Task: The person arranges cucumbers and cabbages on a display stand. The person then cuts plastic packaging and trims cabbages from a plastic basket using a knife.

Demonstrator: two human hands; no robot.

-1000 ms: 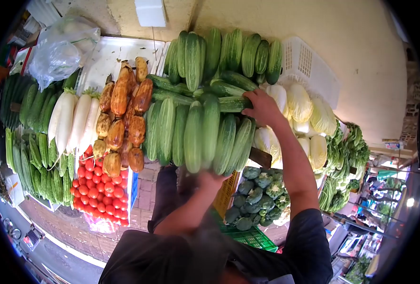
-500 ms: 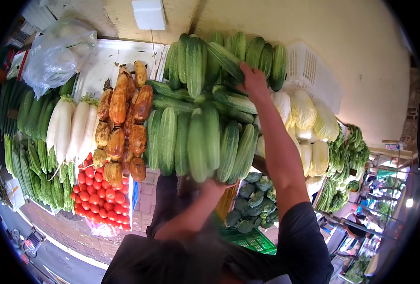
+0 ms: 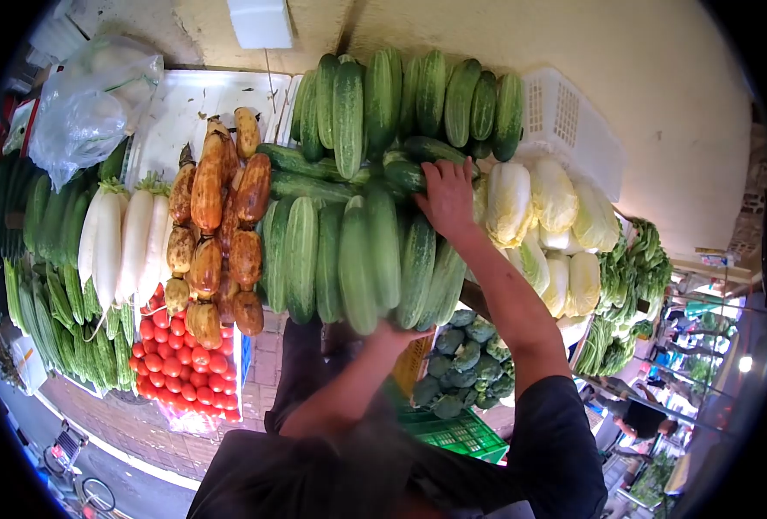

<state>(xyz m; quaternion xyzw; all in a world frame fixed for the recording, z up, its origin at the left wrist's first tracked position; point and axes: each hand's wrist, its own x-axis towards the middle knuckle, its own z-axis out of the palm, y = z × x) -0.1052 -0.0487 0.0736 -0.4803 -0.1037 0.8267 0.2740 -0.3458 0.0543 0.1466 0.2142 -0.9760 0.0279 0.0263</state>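
My right hand (image 3: 449, 199) rests on the crosswise middle row of cucumbers, its fingers spread over their right ends. Under the fingers lies a green cucumber (image 3: 404, 176), and a darker cucumber (image 3: 438, 150) sits just beyond the fingertips. At the front ends of the near row, my left hand (image 3: 390, 336) touches the pile from below; most of its fingers are hidden. Above it, a pale green cucumber (image 3: 358, 268) lies lengthwise among several others. A back row of cucumbers (image 3: 347, 117) stands against the wall side.
Left of the cucumbers are brown lotus roots (image 3: 205, 195), white radishes (image 3: 137, 242) and red tomatoes (image 3: 180, 359). Napa cabbages (image 3: 511, 203) and a white plastic basket (image 3: 565, 117) are at right. Dark green round vegetables (image 3: 461, 368) sit lower, near a green crate (image 3: 461, 437).
My right hand has lowered toward me from the back row. The cucumber it held at a slant now lies down in the pile. My left hand has hardly moved.
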